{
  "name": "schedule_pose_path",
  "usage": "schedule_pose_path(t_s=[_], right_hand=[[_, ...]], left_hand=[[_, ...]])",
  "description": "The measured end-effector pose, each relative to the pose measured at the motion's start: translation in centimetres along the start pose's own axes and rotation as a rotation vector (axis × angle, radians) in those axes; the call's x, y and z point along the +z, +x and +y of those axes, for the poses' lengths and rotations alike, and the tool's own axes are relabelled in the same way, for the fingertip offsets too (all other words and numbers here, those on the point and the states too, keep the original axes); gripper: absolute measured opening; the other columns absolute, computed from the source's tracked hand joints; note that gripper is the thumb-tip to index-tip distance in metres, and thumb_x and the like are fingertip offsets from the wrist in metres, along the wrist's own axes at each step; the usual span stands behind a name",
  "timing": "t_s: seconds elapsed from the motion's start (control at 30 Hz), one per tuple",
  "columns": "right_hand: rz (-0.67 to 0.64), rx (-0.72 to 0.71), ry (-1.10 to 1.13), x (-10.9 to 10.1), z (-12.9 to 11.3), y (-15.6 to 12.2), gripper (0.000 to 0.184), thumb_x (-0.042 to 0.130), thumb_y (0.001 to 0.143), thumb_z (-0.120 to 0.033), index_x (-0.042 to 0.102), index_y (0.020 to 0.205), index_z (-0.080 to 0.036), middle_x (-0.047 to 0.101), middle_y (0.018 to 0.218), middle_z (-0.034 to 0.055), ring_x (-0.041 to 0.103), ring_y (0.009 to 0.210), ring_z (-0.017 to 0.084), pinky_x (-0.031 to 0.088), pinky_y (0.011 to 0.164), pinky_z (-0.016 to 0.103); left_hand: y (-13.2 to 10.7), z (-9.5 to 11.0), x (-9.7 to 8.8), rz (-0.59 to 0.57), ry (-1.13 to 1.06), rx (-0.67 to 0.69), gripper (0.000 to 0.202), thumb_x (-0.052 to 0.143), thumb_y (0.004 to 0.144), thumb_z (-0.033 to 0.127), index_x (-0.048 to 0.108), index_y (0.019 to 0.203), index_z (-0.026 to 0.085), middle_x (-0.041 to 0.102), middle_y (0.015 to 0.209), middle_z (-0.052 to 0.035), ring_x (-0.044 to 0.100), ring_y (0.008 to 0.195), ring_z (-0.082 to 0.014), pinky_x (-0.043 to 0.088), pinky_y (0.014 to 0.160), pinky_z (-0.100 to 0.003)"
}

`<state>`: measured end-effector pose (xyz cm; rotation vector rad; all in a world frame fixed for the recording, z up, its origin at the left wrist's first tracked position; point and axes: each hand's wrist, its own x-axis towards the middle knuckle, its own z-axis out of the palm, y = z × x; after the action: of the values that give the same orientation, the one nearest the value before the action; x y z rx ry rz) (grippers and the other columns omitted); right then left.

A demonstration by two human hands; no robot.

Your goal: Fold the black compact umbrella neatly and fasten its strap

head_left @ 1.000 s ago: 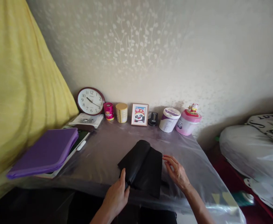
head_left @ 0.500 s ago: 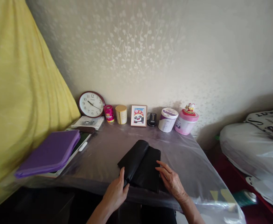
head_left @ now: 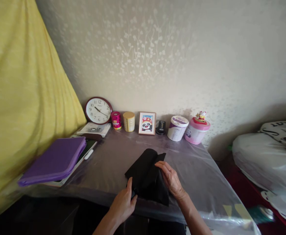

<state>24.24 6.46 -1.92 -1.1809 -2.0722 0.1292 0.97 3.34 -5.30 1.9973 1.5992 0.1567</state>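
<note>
A black folded cloth (head_left: pixel 144 169) lies near the front edge of a table (head_left: pixel 113 156) covered in clear plastic. My left hand (head_left: pixel 124 202) pinches the cloth's near left corner, thumb on top. My right hand (head_left: pixel 170 179) rests on the cloth's right side, fingers curled over a raised fold that it is turning toward the left.
A purple zip folder (head_left: pixel 55 160) lies on the left over papers. Along the wall stand a clock (head_left: pixel 98 110), two small tins (head_left: pixel 122 120), a framed picture (head_left: pixel 147 123), and two tubs (head_left: pixel 188 129). A yellow curtain hangs at left; white bags (head_left: pixel 267 160) sit at right.
My right hand moved from beside the cloth onto it and lifted its right flap leftward. The left hand kept its hold on the near corner.
</note>
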Motion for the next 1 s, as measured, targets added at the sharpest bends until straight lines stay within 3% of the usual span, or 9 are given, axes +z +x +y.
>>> schedule_pose_path(t_s=[0.27, 0.57, 0.77, 0.87, 0.93, 1.0], right_hand=[[0.05, -0.098, -0.053, 4.0, -0.1, 4.4, 0.033, 0.032, 0.086, -0.01, 0.053, 0.109, -0.022, 0.053, 0.108, 0.0071, 0.05, 0.101, 0.015, 0.043, 0.09, 0.031], [0.0, -0.08, -0.23, 8.4, -0.2, 6.5, 0.03, 0.042, 0.083, -0.009, 0.055, 0.105, -0.023, 0.053, 0.108, 0.0063, 0.05, 0.098, 0.017, 0.043, 0.086, 0.03], [-0.072, -0.044, -0.347, 9.1, -0.3, 6.7, 0.025, 0.046, 0.083, -0.013, 0.056, 0.102, -0.025, 0.052, 0.111, 0.0055, 0.05, 0.096, 0.017, 0.044, 0.081, 0.028], [-0.096, -0.041, -0.379, 9.1, -0.4, 6.8, 0.023, 0.047, 0.083, -0.015, 0.057, 0.101, -0.026, 0.052, 0.111, 0.0052, 0.05, 0.096, 0.017, 0.044, 0.079, 0.027], [-0.104, -0.041, -0.388, 9.0, -0.4, 6.8, 0.023, 0.046, 0.084, -0.015, 0.057, 0.101, -0.026, 0.052, 0.111, 0.0047, 0.051, 0.096, 0.017, 0.044, 0.079, 0.027], [-0.108, -0.041, -0.391, 9.0, -0.5, 6.9, 0.024, 0.045, 0.084, -0.014, 0.057, 0.101, -0.026, 0.052, 0.112, 0.0044, 0.051, 0.096, 0.016, 0.044, 0.078, 0.026]], left_hand=[[0.2, 0.4, 0.5, -0.007, 0.048, 0.006, 0.064, 0.035, 0.082, 0.028, 0.009, 0.137, 0.005, 0.061, 0.102, -0.0144, 0.059, 0.089, -0.0205, 0.04, 0.075, -0.027], [0.7, 0.6, 0.9, -0.016, 0.107, 0.011, 0.064, 0.034, 0.082, 0.025, 0.01, 0.137, 0.003, 0.063, 0.098, -0.0157, 0.06, 0.085, -0.0217, 0.04, 0.07, -0.028], [0.3, 0.2, 0.9, 0.003, 0.026, 0.013, 0.064, 0.034, 0.084, 0.029, 0.007, 0.138, 0.007, 0.061, 0.106, -0.0147, 0.06, 0.091, -0.02, 0.041, 0.077, -0.027], [-0.6, 0.3, 0.6, 0.059, -0.052, 0.046, 0.07, 0.034, 0.084, 0.028, -0.006, 0.138, 0.009, 0.04, 0.132, -0.0162, 0.052, 0.107, -0.0164, 0.038, 0.086, -0.022], [-1.2, 0.6, 0.4, 0.108, -0.03, 0.036, 0.072, 0.034, 0.084, 0.026, -0.014, 0.137, 0.015, 0.031, 0.138, -0.0143, 0.051, 0.108, -0.0154, 0.038, 0.085, -0.02], [-1.6, 1.2, 0.1, 0.091, 0.059, 0.03, 0.072, 0.035, 0.084, 0.024, -0.015, 0.137, 0.023, 0.041, 0.13, -0.0122, 0.056, 0.098, -0.0158, 0.041, 0.079, -0.022]])
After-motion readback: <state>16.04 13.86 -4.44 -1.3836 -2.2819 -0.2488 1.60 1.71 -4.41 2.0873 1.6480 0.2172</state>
